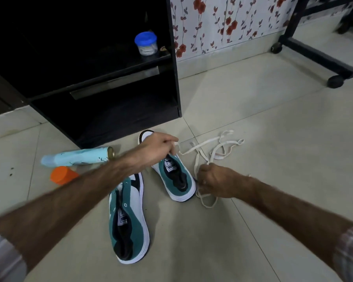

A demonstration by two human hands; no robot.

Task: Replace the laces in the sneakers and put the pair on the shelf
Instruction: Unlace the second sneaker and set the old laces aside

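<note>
Two teal, white and black sneakers lie on the tiled floor with no laces in them. The near sneaker (pixel 130 226) is at the centre bottom. The far sneaker (pixel 176 176) lies just beyond it, its toe under my left hand (pixel 157 147). That hand pinches one end of a white lace (pixel 212 151). My right hand (pixel 216 182) grips the lace further along, right of the far sneaker's heel. The lace sprawls in loose loops on the floor beyond and below my right hand. A black shelf unit (pixel 102 82) stands behind the shoes.
A light-blue spray can (pixel 75 157) lies on its side left of the shoes, with an orange cup (pixel 62 177) beside it. A blue-lidded jar (pixel 146 43) stands on the shelf. A black wheeled frame (pixel 318 55) is at the back right, by the flowered wall.
</note>
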